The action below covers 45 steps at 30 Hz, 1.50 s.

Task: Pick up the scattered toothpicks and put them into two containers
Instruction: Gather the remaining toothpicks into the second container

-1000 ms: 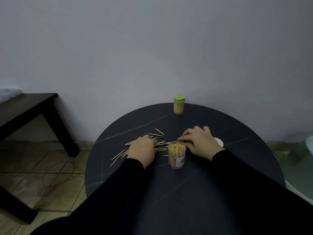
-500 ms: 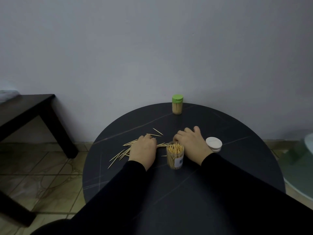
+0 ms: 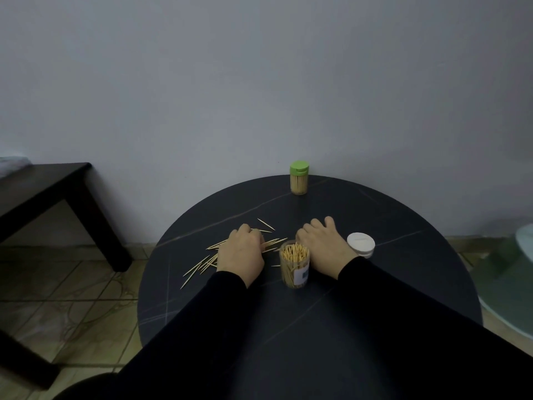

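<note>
White round lid [image 3: 360,244] now uncovered; R hand [image 3: 323,247] shifted left.

The left hand [image 3: 241,254] lies knuckles-up over the toothpicks [image 3: 202,262], so its fingertips are out of sight, as is whether they pinch any. It also covers the middle of the pile. The right hand [image 3: 323,245] hides its own fingertips the same way. The open jar [image 3: 294,264] carries a label too small to read. The side table [image 3: 43,192] is cut off by the left edge, and a pale rounded object [image 3: 519,255] by the right edge.
</note>
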Available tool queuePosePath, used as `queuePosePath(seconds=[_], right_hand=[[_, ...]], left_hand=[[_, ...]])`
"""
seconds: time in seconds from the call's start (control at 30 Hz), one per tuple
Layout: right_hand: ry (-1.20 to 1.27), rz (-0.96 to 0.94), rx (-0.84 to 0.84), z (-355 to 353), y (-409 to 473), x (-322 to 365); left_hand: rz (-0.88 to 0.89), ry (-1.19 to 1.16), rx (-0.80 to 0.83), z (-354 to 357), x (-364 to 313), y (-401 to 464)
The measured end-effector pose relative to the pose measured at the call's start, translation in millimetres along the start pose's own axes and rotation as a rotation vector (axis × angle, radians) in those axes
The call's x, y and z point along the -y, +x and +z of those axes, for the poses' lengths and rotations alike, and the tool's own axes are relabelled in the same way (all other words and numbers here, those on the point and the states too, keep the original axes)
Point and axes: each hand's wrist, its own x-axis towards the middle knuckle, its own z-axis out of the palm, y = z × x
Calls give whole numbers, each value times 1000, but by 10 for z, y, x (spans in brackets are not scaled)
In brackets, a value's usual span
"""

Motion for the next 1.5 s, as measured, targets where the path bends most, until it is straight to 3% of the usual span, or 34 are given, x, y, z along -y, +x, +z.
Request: queuePosePath(seconds=[0.17, 0.37, 0.5, 0.67, 0.8, 1.1, 1.23, 1.37, 1.5], right_hand=[[79, 34, -34, -3, -22, -39], [468, 189, -121, -157, -74, -142], [725, 209, -178, -219, -157, -157], [1238, 177, -314, -387, -264, -112], [1541, 141, -324, -415, -344, -19], [1421, 116, -197, -240, -460, 26], [1090, 122, -256, -269, -486, -40], [973, 118, -248, -317, -530, -133], [717, -11, -271, -317, -579, -189]], left_hand=[[-47, -104, -47, -46, -6, 3], [-159, -263, -46, -144, 10, 22], [-211, -512, -49, -228, 19, 54], [-113, -936, -107, -457, -138, -6], [-20, -1111, -26, -524, -244, -93], [-89, -1105, 138, -284, -256, -251], [-62, -1069, 172, -279, -238, -288], [5, -1020, 162, -298, -188, -299], [103, -990, 311, -274, -151, -352]])
